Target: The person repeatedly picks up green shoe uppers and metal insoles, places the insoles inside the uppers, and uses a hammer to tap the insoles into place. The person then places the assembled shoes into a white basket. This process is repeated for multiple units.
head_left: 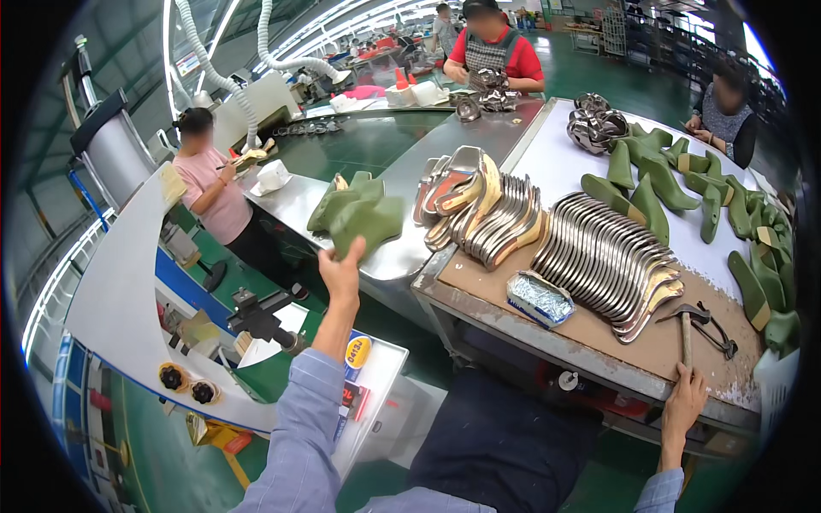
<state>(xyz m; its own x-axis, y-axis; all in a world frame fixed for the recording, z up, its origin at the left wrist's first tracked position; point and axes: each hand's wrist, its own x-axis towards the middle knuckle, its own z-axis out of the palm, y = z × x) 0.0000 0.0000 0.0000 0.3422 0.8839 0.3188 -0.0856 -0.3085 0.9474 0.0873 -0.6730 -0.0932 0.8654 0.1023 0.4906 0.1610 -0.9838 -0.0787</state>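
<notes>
My left hand (342, 275) reaches forward, thumb and fingers apart, at the lower edge of a motion-blurred green shoe last (368, 224). The thumb tip overlaps the last, while the hand itself is sharp. Behind it, more green shoe lasts (332, 205) stand on the end of a metal bench (395, 256). At the near right edge of the worktable, my right hand (687, 398) is closed around the lower end of a hammer's wooden handle (687, 342). The hammer head rests on the tabletop beside dark pincers (720, 332).
Curved metal shoe-shaped pieces (599, 256) stand in a long row on the brown worktable (479, 286). Nearby lies an open small box (540, 297). Many green lasts (654, 184) cover the right side. A machine (124, 316) stands left. Co-workers (222, 184) work at the benches.
</notes>
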